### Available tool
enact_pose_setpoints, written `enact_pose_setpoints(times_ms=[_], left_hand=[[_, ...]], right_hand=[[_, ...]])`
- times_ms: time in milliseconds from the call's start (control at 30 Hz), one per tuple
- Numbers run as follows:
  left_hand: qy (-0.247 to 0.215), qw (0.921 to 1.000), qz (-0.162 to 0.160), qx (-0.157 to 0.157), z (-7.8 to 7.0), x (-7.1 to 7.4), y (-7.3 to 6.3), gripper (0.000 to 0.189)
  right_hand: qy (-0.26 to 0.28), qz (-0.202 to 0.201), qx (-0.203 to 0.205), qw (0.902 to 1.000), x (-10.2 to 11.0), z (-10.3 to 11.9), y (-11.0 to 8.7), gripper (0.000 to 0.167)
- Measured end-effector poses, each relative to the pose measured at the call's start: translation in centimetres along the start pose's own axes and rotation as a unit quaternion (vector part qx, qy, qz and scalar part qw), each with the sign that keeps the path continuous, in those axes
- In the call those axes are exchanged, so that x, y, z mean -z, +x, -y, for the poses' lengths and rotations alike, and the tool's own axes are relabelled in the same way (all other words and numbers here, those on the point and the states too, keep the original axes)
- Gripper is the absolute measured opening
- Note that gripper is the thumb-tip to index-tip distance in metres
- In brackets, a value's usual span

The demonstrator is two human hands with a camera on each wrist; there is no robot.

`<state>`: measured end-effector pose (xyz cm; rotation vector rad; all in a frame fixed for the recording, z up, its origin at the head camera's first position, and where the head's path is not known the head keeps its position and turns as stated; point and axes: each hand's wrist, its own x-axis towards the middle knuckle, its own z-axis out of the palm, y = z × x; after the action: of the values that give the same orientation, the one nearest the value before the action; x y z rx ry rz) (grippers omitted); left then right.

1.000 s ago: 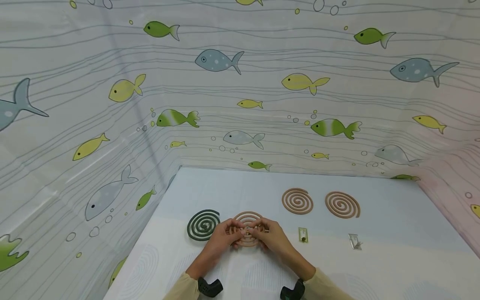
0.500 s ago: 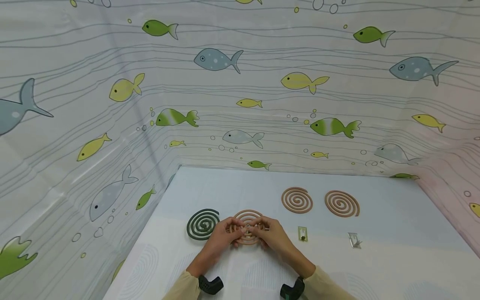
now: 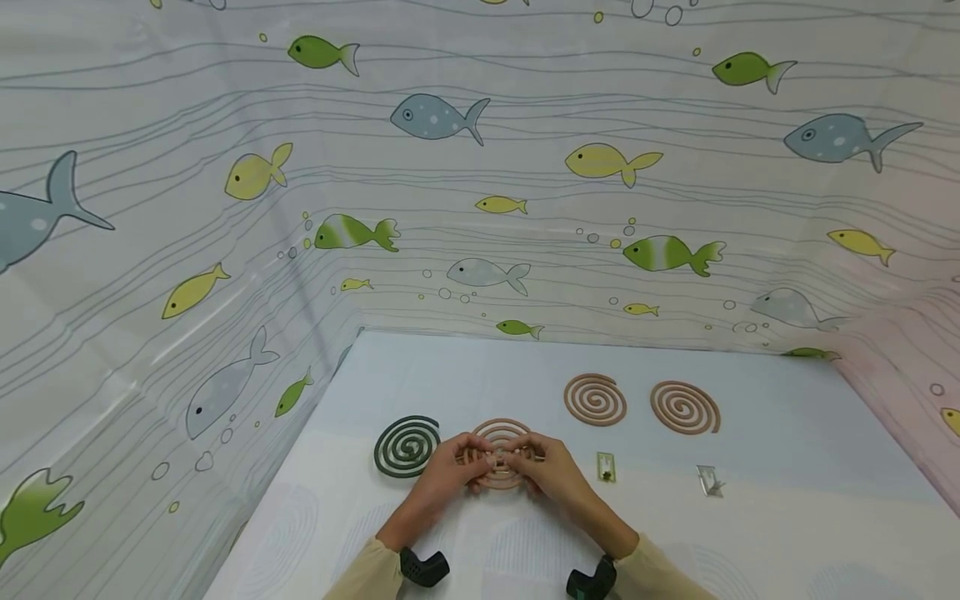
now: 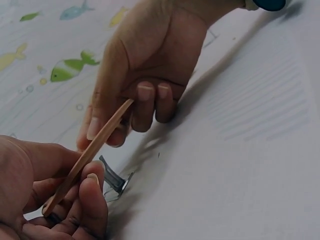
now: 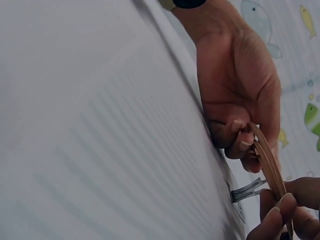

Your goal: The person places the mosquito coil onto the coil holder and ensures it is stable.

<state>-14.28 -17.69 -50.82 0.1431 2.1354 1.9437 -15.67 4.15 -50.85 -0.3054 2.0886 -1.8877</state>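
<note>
A brown mosquito coil (image 3: 501, 423) is held between both hands near the middle of the table. My left hand (image 3: 450, 472) pinches its left side between thumb and fingers, and my right hand (image 3: 550, 469) pinches the right side. Both thumbs meet close to the coil's centre. Seen edge-on in the left wrist view, the coil (image 4: 91, 156) is tilted and raised off the tabletop. Under it a small metal coil stand (image 5: 247, 191) shows in the right wrist view; whether its prong touches the coil I cannot tell. Just left of the left hand lies a dark green mosquito coil (image 3: 407, 447).
Two more brown coils, a nearer-centre one (image 3: 595, 400) and a right one (image 3: 684, 408), lie at the back. In front of them are two small metal stands, one yellowish (image 3: 606, 468) and one silvery (image 3: 709, 482). A fish-print curtain (image 3: 420, 183) surrounds the white table (image 3: 787, 433).
Both hands keep their pinch on the brown coil, with only slight shifts of the fingers near its centre. The other coils and the stands stay where they were.
</note>
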Motion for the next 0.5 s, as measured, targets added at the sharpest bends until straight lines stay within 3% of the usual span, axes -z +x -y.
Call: enact_pose_setpoints(times_ms=[500], left_hand=[[-0.005, 0.9999, 0.013, -0.009, 0.06, -0.22, -0.02, 0.028]], right_hand=[[0.000, -0.007, 0.008, 0.9999, 0.11, 0.12, -0.38, 0.026]])
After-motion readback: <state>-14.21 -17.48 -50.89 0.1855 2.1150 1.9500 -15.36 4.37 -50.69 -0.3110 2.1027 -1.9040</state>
